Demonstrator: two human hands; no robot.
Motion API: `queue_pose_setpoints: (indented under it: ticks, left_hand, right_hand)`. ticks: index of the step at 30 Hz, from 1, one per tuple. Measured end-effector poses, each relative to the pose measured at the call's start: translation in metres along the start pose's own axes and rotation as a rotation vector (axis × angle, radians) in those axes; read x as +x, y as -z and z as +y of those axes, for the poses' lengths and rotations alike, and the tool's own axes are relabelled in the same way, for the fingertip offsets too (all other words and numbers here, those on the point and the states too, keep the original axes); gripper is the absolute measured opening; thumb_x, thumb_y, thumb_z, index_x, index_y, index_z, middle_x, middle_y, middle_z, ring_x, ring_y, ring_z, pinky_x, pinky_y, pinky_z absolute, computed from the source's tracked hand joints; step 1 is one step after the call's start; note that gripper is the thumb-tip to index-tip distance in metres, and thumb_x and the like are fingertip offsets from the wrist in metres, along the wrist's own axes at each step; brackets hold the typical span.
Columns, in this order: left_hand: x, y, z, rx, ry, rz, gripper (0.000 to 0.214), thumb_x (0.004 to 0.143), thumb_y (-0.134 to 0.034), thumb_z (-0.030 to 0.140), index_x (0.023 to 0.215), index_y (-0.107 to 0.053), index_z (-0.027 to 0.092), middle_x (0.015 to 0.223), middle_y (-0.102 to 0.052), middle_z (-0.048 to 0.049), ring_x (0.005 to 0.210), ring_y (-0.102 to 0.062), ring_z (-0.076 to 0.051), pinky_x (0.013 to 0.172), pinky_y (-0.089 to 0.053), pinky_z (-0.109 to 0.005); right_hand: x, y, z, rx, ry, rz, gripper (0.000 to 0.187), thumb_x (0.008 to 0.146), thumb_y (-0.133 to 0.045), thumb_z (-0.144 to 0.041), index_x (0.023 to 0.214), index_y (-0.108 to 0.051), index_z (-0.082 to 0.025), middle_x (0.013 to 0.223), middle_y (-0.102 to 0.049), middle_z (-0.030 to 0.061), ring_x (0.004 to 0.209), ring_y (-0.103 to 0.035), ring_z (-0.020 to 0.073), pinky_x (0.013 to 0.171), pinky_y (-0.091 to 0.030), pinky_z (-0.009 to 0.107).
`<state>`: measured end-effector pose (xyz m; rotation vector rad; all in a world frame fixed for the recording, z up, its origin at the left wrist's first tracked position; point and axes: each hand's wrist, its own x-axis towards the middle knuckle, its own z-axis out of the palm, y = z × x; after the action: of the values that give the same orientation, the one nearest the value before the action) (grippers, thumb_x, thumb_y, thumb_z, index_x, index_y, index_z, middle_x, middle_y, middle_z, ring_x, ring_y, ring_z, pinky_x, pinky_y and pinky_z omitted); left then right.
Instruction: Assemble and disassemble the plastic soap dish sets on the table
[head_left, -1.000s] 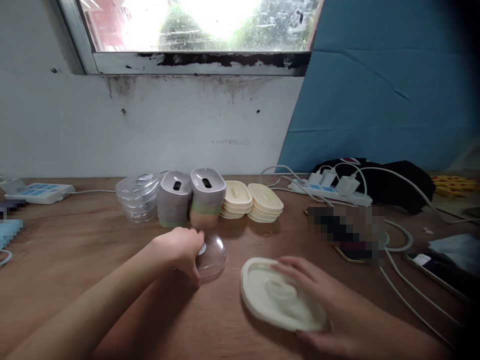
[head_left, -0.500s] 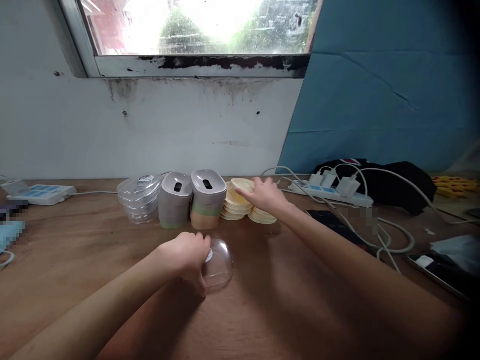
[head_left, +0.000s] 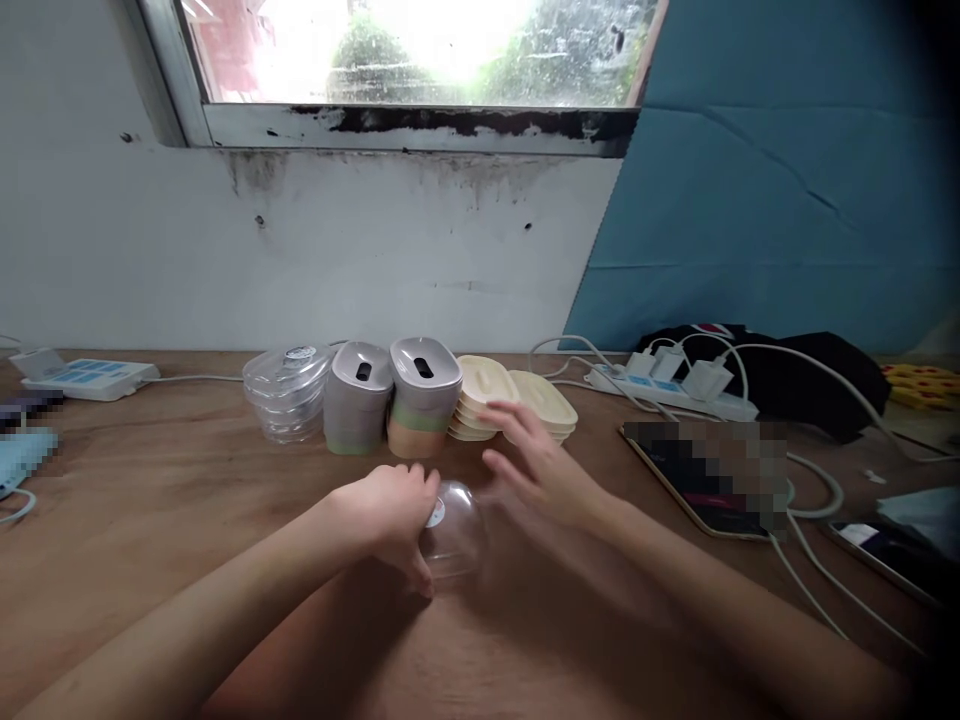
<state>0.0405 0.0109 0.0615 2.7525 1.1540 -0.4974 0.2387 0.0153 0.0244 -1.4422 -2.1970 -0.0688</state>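
A clear plastic dome-shaped container [head_left: 457,530] with a round white label rests on the table in front of me. My left hand [head_left: 397,525] grips its left side, thumb at the near edge and fingers over the top. My right hand [head_left: 551,475] is to the right of the container, fingers spread, and I see nothing in it. Just beyond its fingertips are two stacks of pale yellow lids, a left stack [head_left: 484,385] and a right stack [head_left: 547,400]. Left of them stand two grey containers, one with a green base [head_left: 358,395] and one with green and orange bands [head_left: 425,390].
A stack of clear plastic containers [head_left: 289,395] stands at the back left. Power strips lie on the left [head_left: 94,380] and right [head_left: 675,390], with white cables trailing across the right side. A phone [head_left: 675,480] lies right of my right arm. The wall [head_left: 375,260] closes the back.
My right hand has left the yellow lids and come back towards the clear container. My left hand keeps its grip on the container. The view has shifted slightly.
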Motion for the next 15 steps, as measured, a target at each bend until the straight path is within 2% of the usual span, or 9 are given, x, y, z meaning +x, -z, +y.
queue_pose_setpoints:
  ticks: [1, 3, 6, 7, 9, 12, 14, 15]
  left_hand:
    - [0.000, -0.001, 0.002, -0.008, -0.020, 0.018, 0.078, 0.054, -0.073, 0.045, 0.118, -0.049, 0.008, 0.109, -0.057, -0.0182, 0.094, -0.058, -0.033, 0.076, -0.049, -0.039]
    - [0.000, -0.001, 0.004, -0.018, -0.037, 0.036, 0.080, 0.055, -0.072, 0.048, 0.120, -0.048, 0.008, 0.109, -0.056, -0.0187, 0.094, -0.058, -0.033, 0.076, -0.048, -0.040]
    - [-0.001, -0.001, 0.004, -0.023, -0.029, 0.028, 0.085, 0.054, -0.071, 0.051, 0.122, -0.047, 0.007, 0.108, -0.057, -0.0193, 0.092, -0.058, -0.034, 0.075, -0.049, -0.040]
    - [0.000, -0.002, 0.004, -0.023, -0.037, 0.038, 0.087, 0.054, -0.071, 0.053, 0.123, -0.046, 0.007, 0.108, -0.057, -0.0194, 0.092, -0.058, -0.034, 0.074, -0.049, -0.040]
    - [0.005, -0.007, 0.004, -0.034, -0.102, 0.097, 0.086, 0.057, -0.069, 0.055, 0.125, -0.045, 0.007, 0.108, -0.057, -0.0197, 0.095, -0.057, -0.034, 0.077, -0.048, -0.041]
    - [0.019, -0.024, 0.009, -0.126, -0.325, 0.251, 0.076, 0.066, -0.065, 0.054, 0.125, -0.045, 0.011, 0.120, -0.052, -0.0188, 0.110, -0.049, -0.033, 0.092, -0.041, -0.042]
    - [0.029, -0.039, 0.015, -0.230, -0.442, 0.369, 0.077, 0.066, -0.067, 0.050, 0.129, -0.040, 0.014, 0.131, -0.044, -0.0167, 0.121, -0.039, -0.031, 0.103, -0.029, -0.043]
    - [0.033, -0.047, 0.017, -0.286, -0.468, 0.423, 0.083, 0.065, -0.069, 0.049, 0.132, -0.035, 0.014, 0.135, -0.039, -0.0165, 0.126, -0.033, -0.031, 0.106, -0.025, -0.044]
  right_hand:
    - [-0.010, -0.001, 0.001, 0.055, 0.082, -0.015, 0.040, 0.087, -0.043, -0.038, 0.122, -0.044, -0.020, 0.129, -0.041, 0.0116, 0.121, -0.040, 0.0226, 0.099, -0.036, 0.037]
    - [-0.023, -0.002, 0.006, 0.121, 0.123, 0.016, 0.041, 0.086, -0.046, -0.036, 0.123, -0.042, -0.020, 0.129, -0.040, 0.0132, 0.123, -0.037, 0.0244, 0.100, -0.035, 0.041]
    - [-0.025, 0.002, 0.016, 0.184, 0.021, 0.140, 0.039, 0.086, -0.046, -0.033, 0.123, -0.040, -0.020, 0.128, -0.040, 0.0136, 0.123, -0.037, 0.0256, 0.102, -0.032, 0.046]
    - [-0.024, 0.003, 0.017, 0.219, 0.020, 0.138, 0.039, 0.087, -0.046, -0.034, 0.123, -0.040, -0.021, 0.128, -0.040, 0.0134, 0.123, -0.037, 0.0251, 0.102, -0.032, 0.046]
    - [-0.024, 0.005, 0.013, 0.302, 0.115, -0.002, 0.048, 0.085, -0.048, -0.038, 0.128, -0.036, -0.020, 0.132, -0.037, 0.0144, 0.125, -0.036, 0.0245, 0.102, -0.033, 0.044]
    - [-0.036, 0.003, -0.002, 0.305, 0.301, -0.322, 0.081, 0.072, -0.061, -0.049, 0.137, -0.026, -0.014, 0.142, -0.025, 0.0204, 0.132, -0.025, 0.0301, 0.103, -0.030, 0.046]
    - [-0.051, 0.002, -0.009, 0.225, 0.305, -0.393, 0.093, 0.066, -0.066, -0.049, 0.140, -0.022, -0.014, 0.145, -0.018, 0.0221, 0.133, -0.018, 0.0341, 0.103, -0.026, 0.051]
    - [-0.059, 0.003, -0.010, 0.194, 0.288, -0.398, 0.091, 0.068, -0.066, -0.046, 0.141, -0.021, -0.016, 0.146, -0.016, 0.0208, 0.134, -0.017, 0.0340, 0.103, -0.026, 0.052]
